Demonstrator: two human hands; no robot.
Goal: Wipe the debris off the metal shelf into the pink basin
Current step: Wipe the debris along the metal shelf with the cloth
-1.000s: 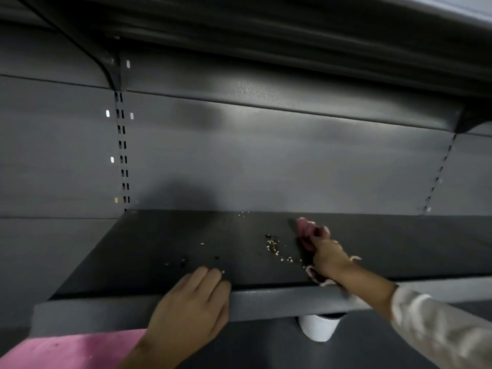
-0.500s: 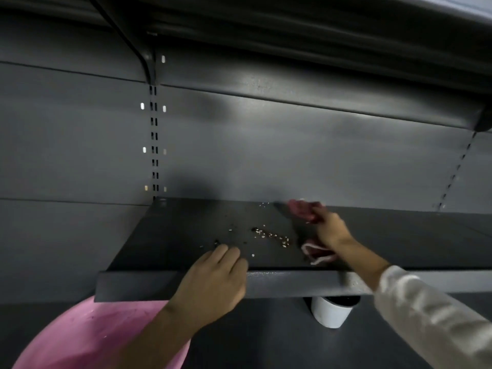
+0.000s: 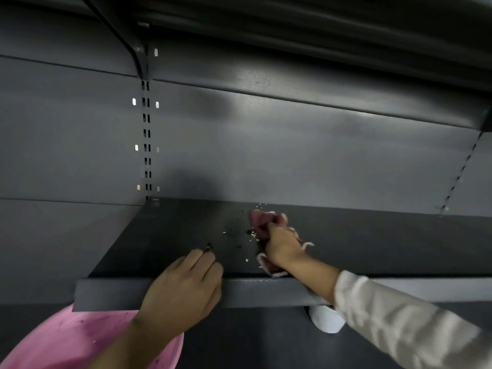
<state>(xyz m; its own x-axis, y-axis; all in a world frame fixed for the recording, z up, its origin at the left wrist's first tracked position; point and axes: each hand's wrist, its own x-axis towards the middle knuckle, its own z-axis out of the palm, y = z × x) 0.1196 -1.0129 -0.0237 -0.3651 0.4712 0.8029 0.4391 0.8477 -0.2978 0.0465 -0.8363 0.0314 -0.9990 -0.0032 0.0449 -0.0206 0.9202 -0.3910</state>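
Pale and dark debris (image 3: 251, 234) lies scattered on the dark metal shelf (image 3: 165, 235), mostly just left of the right hand (image 3: 282, 246), with a few specks near the back wall. Right hand closed around a pink cloth (image 3: 266, 221), pressed to the shelf surface. Left hand (image 3: 183, 288) draped over the shelf's front lip, fingers loosely curled, holding nothing else. Pink basin (image 3: 66, 339) sits below the shelf's left end; a white cup (image 3: 326, 320) stands beneath the right forearm.

Pink basin (image 3: 66, 342) cut off (bottom-left edge); white cup (image 3: 326, 322) half-hidden under shelf (image 3: 111, 294).
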